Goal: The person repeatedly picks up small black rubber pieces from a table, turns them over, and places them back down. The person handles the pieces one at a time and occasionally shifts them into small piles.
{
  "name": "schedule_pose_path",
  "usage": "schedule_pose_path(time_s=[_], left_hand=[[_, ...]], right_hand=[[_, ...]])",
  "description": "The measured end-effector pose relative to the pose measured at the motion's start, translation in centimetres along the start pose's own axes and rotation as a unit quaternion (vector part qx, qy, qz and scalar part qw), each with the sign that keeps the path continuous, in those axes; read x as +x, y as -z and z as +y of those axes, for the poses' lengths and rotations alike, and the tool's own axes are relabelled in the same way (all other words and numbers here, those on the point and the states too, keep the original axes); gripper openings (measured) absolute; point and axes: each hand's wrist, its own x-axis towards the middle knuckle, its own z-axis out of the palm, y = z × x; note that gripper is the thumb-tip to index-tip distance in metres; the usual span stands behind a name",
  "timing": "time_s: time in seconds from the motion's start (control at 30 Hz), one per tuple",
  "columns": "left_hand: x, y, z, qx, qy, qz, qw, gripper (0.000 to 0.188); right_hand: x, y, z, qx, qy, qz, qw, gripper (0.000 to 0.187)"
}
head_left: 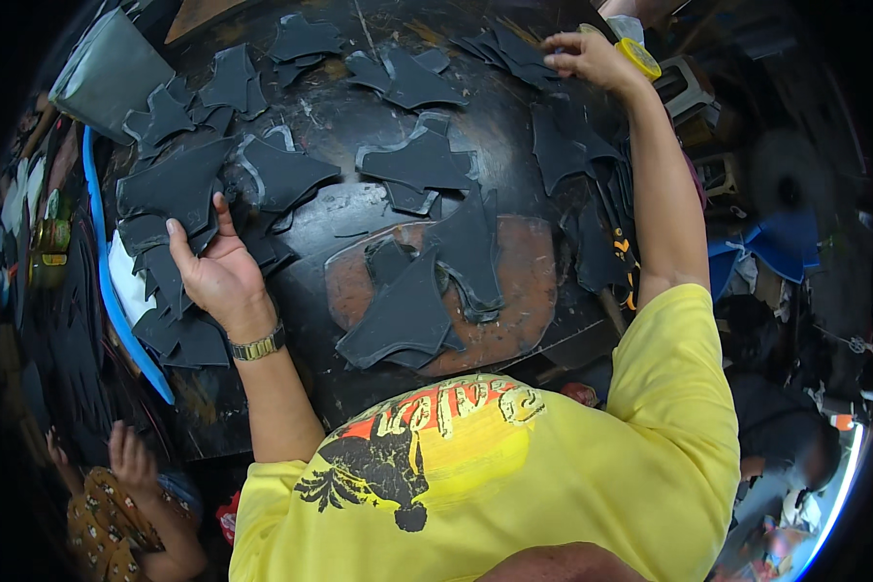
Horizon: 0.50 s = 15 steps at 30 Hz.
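Note:
My left hand (225, 274) is palm up at the left of the table, its thumb and one finger along the edge of some black cut-out pieces (172, 181). The rest of its fingers are hidden beneath them, and it seems to support these flat pieces. At the far right, my right hand (592, 60) stretches over the table with fingers slightly bent and apart. Its fingertips are beside a fanned stack of black pieces (507, 56), and I see nothing held in them.
More light-edged black pieces (422, 160) lie in groups across the dark table. Some black pieces (398, 315) rest on a worn brown board (529, 291). A blue strip (116, 281) edges the left side, a yellow round item (639, 58) the far right. Another person's hand (134, 461) shows lower left.

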Motion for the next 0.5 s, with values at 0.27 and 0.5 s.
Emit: schedule_pose_path(time_s=[0.27,0.5], left_hand=[[0.1,-0.1,-0.8,0.002,0.021,-0.01,1.0,0.029],[0.1,0.0,-0.8,-0.014,-0.001,0.038,0.999,0.027]], right_hand=[[-5.3,-3.4,3.2,0.011,-0.021,-0.035,0.999,0.051],[-8.3,-6.8,0.5,-0.115,-0.01,0.06,0.991,0.063]])
